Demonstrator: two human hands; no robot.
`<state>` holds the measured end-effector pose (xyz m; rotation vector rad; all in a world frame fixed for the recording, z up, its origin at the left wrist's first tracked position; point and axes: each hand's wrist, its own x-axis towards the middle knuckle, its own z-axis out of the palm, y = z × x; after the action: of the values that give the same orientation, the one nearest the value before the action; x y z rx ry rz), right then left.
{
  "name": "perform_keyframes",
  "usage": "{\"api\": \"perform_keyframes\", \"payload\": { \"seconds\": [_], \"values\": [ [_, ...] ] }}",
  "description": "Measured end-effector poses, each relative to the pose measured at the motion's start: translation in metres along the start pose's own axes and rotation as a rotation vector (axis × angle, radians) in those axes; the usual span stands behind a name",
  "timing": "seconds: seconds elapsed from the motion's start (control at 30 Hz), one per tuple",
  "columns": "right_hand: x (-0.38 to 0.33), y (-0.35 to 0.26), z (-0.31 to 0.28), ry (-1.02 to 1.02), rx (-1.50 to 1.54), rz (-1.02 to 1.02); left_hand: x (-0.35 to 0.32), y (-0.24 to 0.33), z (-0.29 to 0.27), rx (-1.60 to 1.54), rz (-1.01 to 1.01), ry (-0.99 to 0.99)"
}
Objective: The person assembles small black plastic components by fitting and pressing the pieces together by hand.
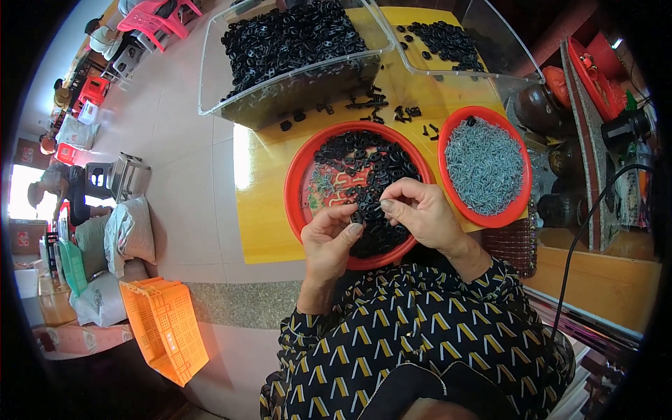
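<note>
Fingertips (388, 204) pinched: left hand (327, 236) on black plastic part (358, 218), right hand (428, 218) on tiny item, probably screw (379, 208); slack grip could drop either into left red tray (291, 187).

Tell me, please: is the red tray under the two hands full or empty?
Partly filled: the red tray holds black parts, mostly at right, while its patterned bottom shows at left.
</note>
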<state>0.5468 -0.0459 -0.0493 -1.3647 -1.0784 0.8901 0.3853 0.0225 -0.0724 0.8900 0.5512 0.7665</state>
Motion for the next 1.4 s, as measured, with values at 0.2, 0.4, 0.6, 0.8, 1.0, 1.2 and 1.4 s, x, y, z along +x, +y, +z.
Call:
{"api": "perform_keyframes", "payload": {
  "seconds": [0.2,0.4,0.6,0.8,1.0,1.2,1.4],
  "values": [
    [-0.003,-0.018,0.011,-0.012,0.338,0.320,0.000,0.000,0.001,0.023,0.032,-0.036],
    [-0.004,-0.019,0.013,-0.013,0.277,0.369,-0.001,-0.001,0.002,0.051,0.060,-0.051],
    [-0.004,-0.021,0.014,-0.011,0.262,0.378,-0.001,-0.003,0.001,0.108,0.078,-0.042],
    [-0.004,-0.021,0.016,-0.012,0.265,0.386,-0.002,-0.001,0.004,0.170,0.120,-0.043],
    [-0.004,-0.022,0.017,0.000,0.253,0.381,-0.003,0.000,0.003,0.192,0.131,-0.055],
    [-0.004,-0.020,0.018,-0.018,0.267,0.376,-0.003,-0.001,0.006,0.200,0.133,-0.055],
    [-0.003,-0.021,0.020,-0.036,0.265,0.380,-0.003,0.001,0.006,0.236,0.135,-0.074]
  ]
}}
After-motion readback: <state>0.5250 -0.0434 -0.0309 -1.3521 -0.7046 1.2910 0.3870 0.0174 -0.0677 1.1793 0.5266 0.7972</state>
